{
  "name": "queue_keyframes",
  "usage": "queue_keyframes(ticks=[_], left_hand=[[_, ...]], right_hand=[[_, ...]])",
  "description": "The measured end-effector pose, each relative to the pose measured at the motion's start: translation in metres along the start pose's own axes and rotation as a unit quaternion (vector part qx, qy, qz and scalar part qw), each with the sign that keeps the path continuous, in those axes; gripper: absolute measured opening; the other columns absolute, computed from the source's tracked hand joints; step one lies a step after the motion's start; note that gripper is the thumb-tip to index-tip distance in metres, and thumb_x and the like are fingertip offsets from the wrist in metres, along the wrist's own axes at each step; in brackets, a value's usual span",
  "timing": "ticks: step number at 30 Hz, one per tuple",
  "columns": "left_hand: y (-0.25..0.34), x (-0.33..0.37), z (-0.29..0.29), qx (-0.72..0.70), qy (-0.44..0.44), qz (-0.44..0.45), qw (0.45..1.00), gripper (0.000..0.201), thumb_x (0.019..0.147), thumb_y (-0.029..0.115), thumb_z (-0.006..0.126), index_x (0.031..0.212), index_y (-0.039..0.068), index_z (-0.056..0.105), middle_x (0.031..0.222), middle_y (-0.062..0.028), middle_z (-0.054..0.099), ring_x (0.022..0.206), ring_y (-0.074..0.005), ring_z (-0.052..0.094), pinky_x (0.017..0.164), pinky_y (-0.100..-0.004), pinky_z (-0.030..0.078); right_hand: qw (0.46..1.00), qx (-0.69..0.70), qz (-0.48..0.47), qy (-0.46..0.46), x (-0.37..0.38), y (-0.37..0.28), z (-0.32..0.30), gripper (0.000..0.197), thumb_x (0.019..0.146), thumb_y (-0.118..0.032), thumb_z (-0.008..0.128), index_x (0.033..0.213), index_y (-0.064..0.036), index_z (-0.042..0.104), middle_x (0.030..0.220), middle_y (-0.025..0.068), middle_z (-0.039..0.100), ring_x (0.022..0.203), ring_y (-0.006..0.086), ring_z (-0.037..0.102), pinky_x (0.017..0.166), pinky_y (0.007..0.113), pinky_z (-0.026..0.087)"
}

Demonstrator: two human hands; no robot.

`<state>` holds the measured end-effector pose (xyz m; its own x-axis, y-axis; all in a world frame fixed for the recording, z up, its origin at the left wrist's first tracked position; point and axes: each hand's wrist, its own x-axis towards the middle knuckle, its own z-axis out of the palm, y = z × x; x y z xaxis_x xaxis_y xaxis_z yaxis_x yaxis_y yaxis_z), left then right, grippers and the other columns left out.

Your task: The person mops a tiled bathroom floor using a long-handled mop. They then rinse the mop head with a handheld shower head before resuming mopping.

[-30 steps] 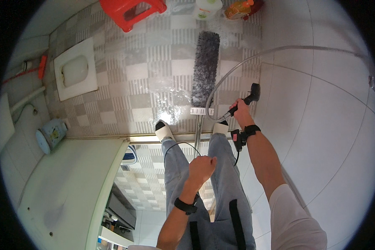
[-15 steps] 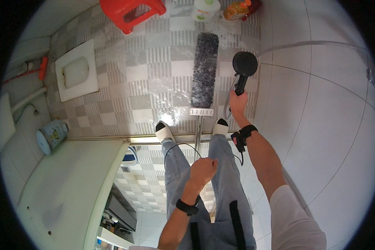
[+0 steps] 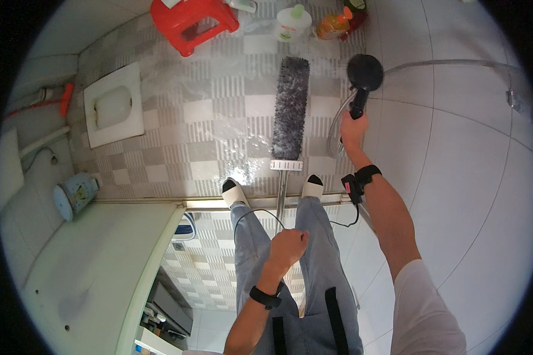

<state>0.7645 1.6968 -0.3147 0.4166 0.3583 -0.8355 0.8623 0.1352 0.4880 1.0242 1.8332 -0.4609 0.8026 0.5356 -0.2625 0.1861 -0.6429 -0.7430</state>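
Observation:
My left hand (image 3: 286,248) is closed around the metal pole of a mop (image 3: 290,106), whose long grey fluffy head lies on the wet tiles ahead of my feet. A white plastic clamp (image 3: 286,165) joins the pole to the head. In my right hand (image 3: 354,128), fingers wrapped round its handle, is a black shower head (image 3: 365,73). It is held out to the right of the mop, near the white wall. A grey hose hangs in a loop beside that hand, and part of it runs right along the wall.
A red plastic stool (image 3: 196,32) stands at the far left. White (image 3: 293,25) and orange (image 3: 333,27) bottles stand far ahead. A squat toilet (image 3: 114,106) is set in the floor at left. Near it lies a blue container (image 3: 75,196). A raised threshold (image 3: 207,203) runs under my slippers.
My right hand has moved the shower head to the right and slightly farther away. The left hand keeps its hold on the mop pole. The view has shifted slightly.

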Motion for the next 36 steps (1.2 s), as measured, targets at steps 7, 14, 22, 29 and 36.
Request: queue_keyframes(ticks=[7, 14, 22, 29, 36], left_hand=[[-0.002, -0.004, 0.001, 0.024, -0.003, 0.008, 1.0, 0.044, 0.089, 0.035, 0.045, 0.07, 0.002, 0.066, 0.07, -0.0184, 0.062, 0.07, -0.0365, 0.061, 0.064, -0.0444, 0.05], [0.002, -0.01, 0.0, 0.033, -0.025, -0.008, 0.999, 0.046, 0.09, 0.037, 0.042, 0.071, 0.001, 0.066, 0.073, -0.0193, 0.063, 0.072, -0.0368, 0.061, 0.066, -0.0446, 0.05], [0.001, -0.012, 0.008, 0.029, -0.007, 0.012, 0.999, 0.051, 0.091, 0.039, 0.039, 0.07, 0.001, 0.065, 0.072, -0.0202, 0.063, 0.071, -0.0385, 0.061, 0.065, -0.0464, 0.05], [0.0, -0.015, 0.013, 0.014, 0.029, 0.024, 0.999, 0.056, 0.092, 0.039, 0.039, 0.063, -0.003, 0.061, 0.063, -0.0212, 0.058, 0.062, -0.0397, 0.058, 0.061, -0.0475, 0.046], [-0.005, -0.016, 0.015, 0.025, 0.054, 0.058, 0.997, 0.043, 0.09, 0.032, 0.041, 0.068, 0.001, 0.063, 0.069, -0.0184, 0.062, 0.068, -0.0371, 0.06, 0.063, -0.0463, 0.048]], right_hand=[[0.998, -0.055, 0.005, -0.029, -0.004, -0.019, -0.012, 0.017, 0.071, -0.009, 0.06, 0.067, 0.0038, 0.05, 0.056, 0.008, 0.053, 0.05, 0.0173, 0.05, 0.048, 0.033, 0.039], [0.997, -0.057, 0.052, -0.029, -0.009, -0.005, -0.011, 0.017, 0.07, -0.007, 0.061, 0.068, 0.0055, 0.05, 0.057, 0.0098, 0.053, 0.051, 0.0187, 0.05, 0.051, 0.035, 0.041], [0.995, -0.067, 0.018, -0.069, -0.017, -0.006, -0.025, 0.015, 0.07, -0.006, 0.06, 0.066, 0.0043, 0.05, 0.057, 0.0093, 0.052, 0.053, 0.0142, 0.049, 0.051, 0.032, 0.039], [0.985, 0.058, 0.13, -0.094, -0.019, 0.004, -0.036, 0.015, 0.071, -0.005, 0.059, 0.064, 0.0016, 0.047, 0.056, 0.0062, 0.049, 0.052, 0.0128, 0.044, 0.049, 0.031, 0.038], [0.996, 0.062, 0.062, -0.035, -0.017, 0.011, -0.048, 0.018, 0.07, -0.009, 0.061, 0.065, 0.0018, 0.048, 0.056, 0.0059, 0.047, 0.054, 0.0129, 0.044, 0.05, 0.032, 0.038]])
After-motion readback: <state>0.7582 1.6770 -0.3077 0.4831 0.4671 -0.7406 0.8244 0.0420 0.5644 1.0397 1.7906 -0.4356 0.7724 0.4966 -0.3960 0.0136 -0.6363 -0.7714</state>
